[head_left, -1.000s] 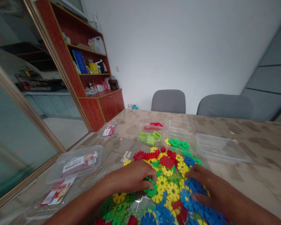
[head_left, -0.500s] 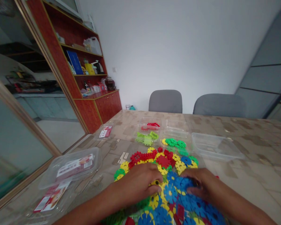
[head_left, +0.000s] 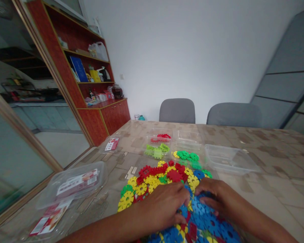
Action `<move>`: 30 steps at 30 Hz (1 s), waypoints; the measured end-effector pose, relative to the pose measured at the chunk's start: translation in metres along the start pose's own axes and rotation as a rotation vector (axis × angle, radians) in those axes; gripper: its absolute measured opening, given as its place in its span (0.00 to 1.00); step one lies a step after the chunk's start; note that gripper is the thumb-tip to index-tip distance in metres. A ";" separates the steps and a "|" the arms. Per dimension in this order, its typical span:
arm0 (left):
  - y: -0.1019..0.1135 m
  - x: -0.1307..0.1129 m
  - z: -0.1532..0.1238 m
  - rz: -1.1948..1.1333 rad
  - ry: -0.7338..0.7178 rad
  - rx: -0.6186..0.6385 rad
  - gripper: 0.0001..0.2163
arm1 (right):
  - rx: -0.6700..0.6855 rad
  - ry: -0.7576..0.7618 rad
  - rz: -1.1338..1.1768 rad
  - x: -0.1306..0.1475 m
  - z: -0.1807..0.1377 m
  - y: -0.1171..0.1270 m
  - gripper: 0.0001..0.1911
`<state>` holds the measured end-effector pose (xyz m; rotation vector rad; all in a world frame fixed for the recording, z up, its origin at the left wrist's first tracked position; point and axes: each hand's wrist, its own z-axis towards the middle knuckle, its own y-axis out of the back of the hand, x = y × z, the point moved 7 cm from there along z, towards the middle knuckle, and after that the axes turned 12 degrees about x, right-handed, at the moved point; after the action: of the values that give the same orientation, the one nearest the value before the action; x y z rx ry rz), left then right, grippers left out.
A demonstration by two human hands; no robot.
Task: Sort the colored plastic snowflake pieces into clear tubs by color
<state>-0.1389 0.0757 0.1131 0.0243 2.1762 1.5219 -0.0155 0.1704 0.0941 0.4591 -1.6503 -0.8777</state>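
Note:
A heap of flat plastic gear-shaped building pieces lies in front of me. Blue pieces (head_left: 207,214) are at the right, yellow pieces (head_left: 126,200) at the left, and red pieces (head_left: 174,175) at the back. Reaching over the middle of the heap is my left hand (head_left: 167,202), its fingers bent and its thumb apart from them, over blue and red pieces. My right hand (head_left: 214,192) rests at the right side on blue pieces, thumb and fingers apart and curved downward. No piece is visibly lifted in either hand; the undersides of the fingers are partly hidden.
Behind the heap stand clear boxes holding light-green pieces (head_left: 157,152), red pieces (head_left: 163,136) and green pieces (head_left: 188,156). A larger clear box (head_left: 230,160) stands at the right. Clear lids (head_left: 76,182) with labels lie at the left. Grey chairs (head_left: 177,111) stand beyond the table.
My left hand has moved right and slightly toward me, from a yellow piece to blue ones, uncovering yellow pieces at the left. My right hand stays near the same blue pieces.

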 end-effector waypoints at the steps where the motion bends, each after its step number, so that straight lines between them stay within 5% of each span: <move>1: 0.001 0.000 0.000 -0.014 0.001 0.005 0.16 | 0.004 -0.003 0.009 0.000 -0.001 -0.001 0.09; 10: 0.010 0.003 0.004 -0.149 -0.016 -0.121 0.12 | 0.082 -0.136 0.290 -0.021 0.000 -0.004 0.17; 21: -0.002 0.005 0.043 -0.191 -0.034 -0.113 0.10 | 0.044 0.058 0.345 -0.017 -0.004 0.011 0.20; 30: 0.009 0.006 0.024 -0.259 0.001 -0.115 0.07 | 0.115 -0.102 0.259 -0.040 -0.035 0.022 0.13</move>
<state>-0.1368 0.1023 0.1126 -0.2849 1.9994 1.4929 0.0320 0.2020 0.0868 0.2734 -1.8130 -0.6252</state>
